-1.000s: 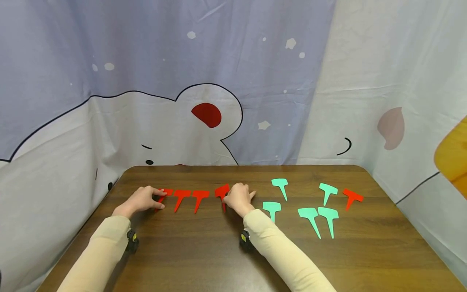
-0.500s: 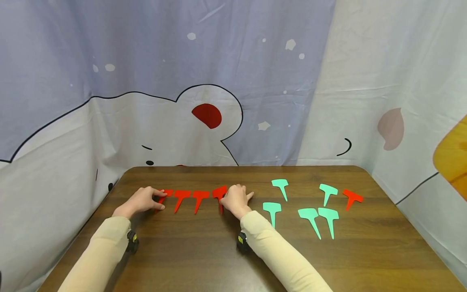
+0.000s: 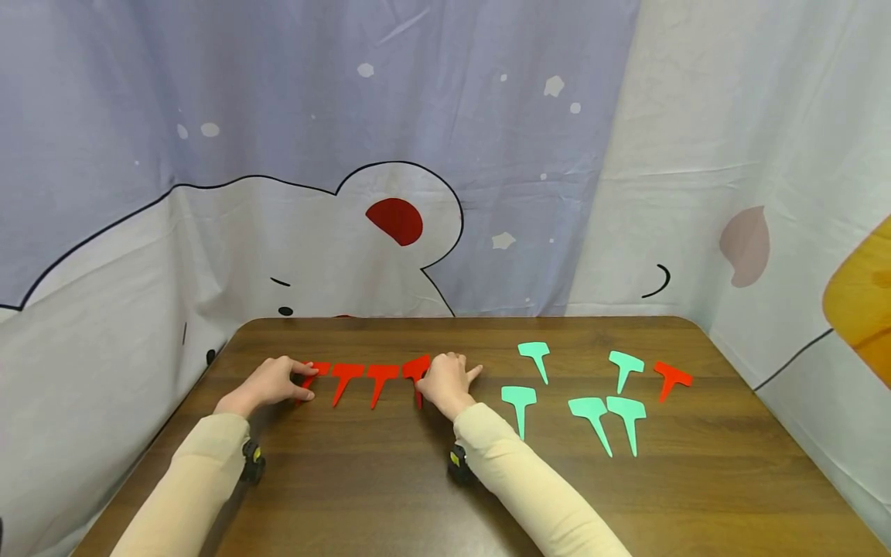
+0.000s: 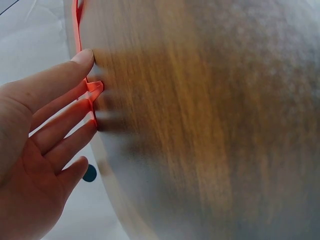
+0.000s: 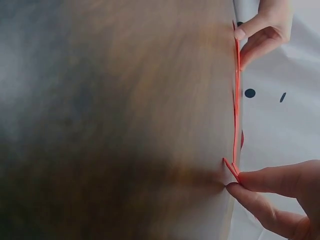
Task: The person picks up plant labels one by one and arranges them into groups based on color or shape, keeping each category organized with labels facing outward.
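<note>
Left hand (image 3: pixel 267 384): fingers relaxed, touching leftmost red tag (image 3: pixel 321 367)
Right hand (image 3: pixel 447 382): pinches fourth red tag (image 3: pixel 416 367), tilted
Worktop (image 3: pixel 341 487): five mint tags (image 3: pixel 519 397) over there, rightward

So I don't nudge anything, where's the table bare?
Bare table lies between the left sleeve and right sleeve, also right of the latter, below the green tags. Crowded: around those tags, and along the red row from left hand to right hand.
</note>
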A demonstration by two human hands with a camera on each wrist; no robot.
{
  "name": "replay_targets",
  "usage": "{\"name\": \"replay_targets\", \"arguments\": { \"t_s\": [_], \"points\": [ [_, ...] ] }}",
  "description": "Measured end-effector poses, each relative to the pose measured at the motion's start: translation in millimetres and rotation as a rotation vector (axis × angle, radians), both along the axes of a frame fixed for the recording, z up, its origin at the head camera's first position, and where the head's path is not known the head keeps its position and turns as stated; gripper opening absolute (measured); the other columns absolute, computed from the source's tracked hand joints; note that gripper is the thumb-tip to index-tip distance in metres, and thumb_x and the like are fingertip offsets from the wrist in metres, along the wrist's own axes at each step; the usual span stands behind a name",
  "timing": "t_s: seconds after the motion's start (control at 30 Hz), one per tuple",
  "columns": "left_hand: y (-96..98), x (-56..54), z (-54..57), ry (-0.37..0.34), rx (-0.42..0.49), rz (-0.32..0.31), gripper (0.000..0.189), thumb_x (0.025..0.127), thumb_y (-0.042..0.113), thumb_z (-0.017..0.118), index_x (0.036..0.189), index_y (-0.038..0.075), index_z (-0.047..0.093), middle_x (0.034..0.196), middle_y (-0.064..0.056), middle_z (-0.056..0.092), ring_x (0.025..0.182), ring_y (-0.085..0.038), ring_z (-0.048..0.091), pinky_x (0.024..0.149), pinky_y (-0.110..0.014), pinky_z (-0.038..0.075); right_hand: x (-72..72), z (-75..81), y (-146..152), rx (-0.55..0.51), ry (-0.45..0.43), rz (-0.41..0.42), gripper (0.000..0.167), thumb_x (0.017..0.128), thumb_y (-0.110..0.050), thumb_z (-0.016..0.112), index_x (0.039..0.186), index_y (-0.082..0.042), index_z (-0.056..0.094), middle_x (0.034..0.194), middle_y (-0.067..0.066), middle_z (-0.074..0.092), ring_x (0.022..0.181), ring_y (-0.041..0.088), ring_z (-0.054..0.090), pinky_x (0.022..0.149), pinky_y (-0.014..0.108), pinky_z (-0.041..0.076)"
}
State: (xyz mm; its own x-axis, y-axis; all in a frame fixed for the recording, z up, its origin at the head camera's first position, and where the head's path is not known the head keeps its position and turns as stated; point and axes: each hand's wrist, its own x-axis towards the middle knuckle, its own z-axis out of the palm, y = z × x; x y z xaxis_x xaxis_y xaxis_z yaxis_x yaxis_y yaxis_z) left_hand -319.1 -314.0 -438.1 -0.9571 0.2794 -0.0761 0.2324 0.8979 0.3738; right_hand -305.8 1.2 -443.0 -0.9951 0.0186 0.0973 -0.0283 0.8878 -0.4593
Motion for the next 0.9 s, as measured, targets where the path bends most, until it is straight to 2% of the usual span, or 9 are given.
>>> {"name": "replay_targets", "arguments": {
  "t_s": [0.37, 0.9],
  "points": [
    [0.8, -0.6, -1.4, -0.002, -0.004, 0.005, 0.054, 0.076, 0.032, 0.079, 0.123, 0.009, 0.065, 0.135, -0.019, 0.053, 0.126, -0.046, 0.044, 0.098, -0.056, 0.041, 1.4, 1.1, -3.3, 0.047, 0.0, -0.029, 0.019, 0.071, -0.027, 0.074, 0.066, -0.012, 0.064, 0.104, 0.011, 0.065, 0.117, 0.036, 0.048, 0.102, 0.072, 0.021],
    [0.6, 1.1, -0.8, 0.011, -0.005, 0.001, 0.053, 0.076, 0.031, 0.079, 0.122, 0.009, 0.066, 0.133, -0.02, 0.054, 0.123, -0.046, 0.046, 0.095, -0.054, 0.044, 1.3, 1.7, -3.5, 0.071, -0.012, -0.003, 0.02, 0.073, -0.028, 0.074, 0.066, -0.012, 0.063, 0.106, 0.013, 0.064, 0.118, 0.038, 0.047, 0.101, 0.072, 0.021]
  ]
}}
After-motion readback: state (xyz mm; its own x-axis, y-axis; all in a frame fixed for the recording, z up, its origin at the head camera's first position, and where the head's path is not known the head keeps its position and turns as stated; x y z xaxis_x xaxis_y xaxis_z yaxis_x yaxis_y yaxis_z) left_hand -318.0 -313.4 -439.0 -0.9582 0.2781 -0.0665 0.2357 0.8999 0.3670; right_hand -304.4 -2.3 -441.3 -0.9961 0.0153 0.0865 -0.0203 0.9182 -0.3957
